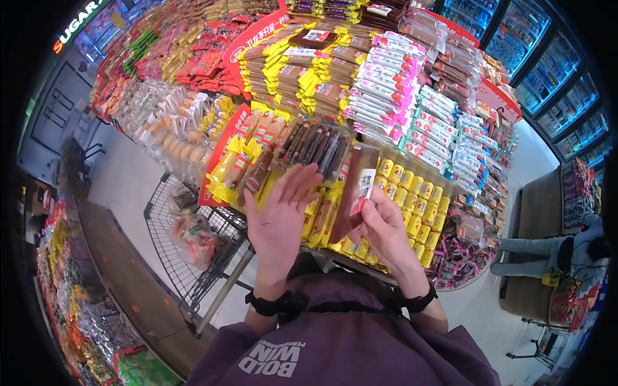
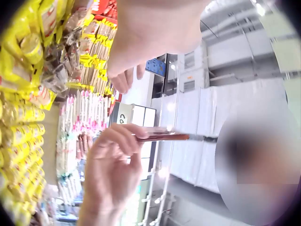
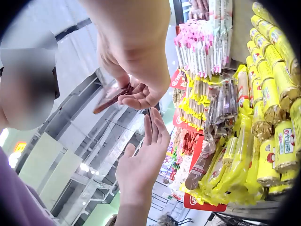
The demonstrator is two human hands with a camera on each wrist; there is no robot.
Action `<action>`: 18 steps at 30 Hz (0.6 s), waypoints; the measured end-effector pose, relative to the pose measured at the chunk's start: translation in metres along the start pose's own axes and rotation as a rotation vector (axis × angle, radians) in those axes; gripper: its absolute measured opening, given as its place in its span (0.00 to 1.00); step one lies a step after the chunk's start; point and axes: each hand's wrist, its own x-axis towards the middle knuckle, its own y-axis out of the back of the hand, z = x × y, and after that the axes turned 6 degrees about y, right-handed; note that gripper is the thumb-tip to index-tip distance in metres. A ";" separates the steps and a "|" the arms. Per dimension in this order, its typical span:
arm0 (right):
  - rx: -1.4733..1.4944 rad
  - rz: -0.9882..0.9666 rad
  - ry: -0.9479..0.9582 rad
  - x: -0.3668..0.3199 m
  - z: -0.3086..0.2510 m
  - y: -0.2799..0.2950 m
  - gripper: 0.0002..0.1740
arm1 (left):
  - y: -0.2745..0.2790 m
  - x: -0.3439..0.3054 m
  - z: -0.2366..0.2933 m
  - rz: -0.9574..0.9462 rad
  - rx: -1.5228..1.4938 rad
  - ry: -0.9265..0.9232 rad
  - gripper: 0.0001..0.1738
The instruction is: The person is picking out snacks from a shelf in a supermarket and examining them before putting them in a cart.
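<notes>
My right hand [image 1: 387, 237] pinches a flat brown snack packet [image 1: 364, 161] with a white label between thumb and fingers. The packet is raised in front of the display and seen nearly edge-on in the left wrist view. To its left, my left hand [image 1: 282, 215] is held up with spread, mostly straight fingers and nothing in it. In the right wrist view, the left fingertips [image 3: 156, 120] are close to the right hand's fingers. Behind the left hand lie dark wrapped sticks [image 1: 315, 149] and yellow-wrapped sausages [image 1: 235, 167].
Small yellow cylindrical packs [image 1: 412, 206] stand in rows at the right. Pink-and-white packets [image 1: 386, 83] are stacked farther back. A wire shopping cart [image 1: 187, 257] with bagged goods is at my left. Another person [image 1: 547, 254] is by the right-hand shelves, near glass-door coolers [image 1: 547, 64].
</notes>
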 end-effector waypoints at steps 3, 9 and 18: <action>-0.558 -0.093 0.043 -0.001 0.012 0.012 0.09 | -0.013 0.003 0.009 -0.062 -0.320 0.127 0.53; -0.421 -0.073 -0.017 -0.009 0.007 0.004 0.07 | -0.015 0.001 0.009 -0.150 -0.388 0.179 0.58; -0.639 -0.092 -0.023 -0.012 0.008 0.000 0.09 | -0.012 -0.001 0.001 -0.159 -0.257 0.145 0.57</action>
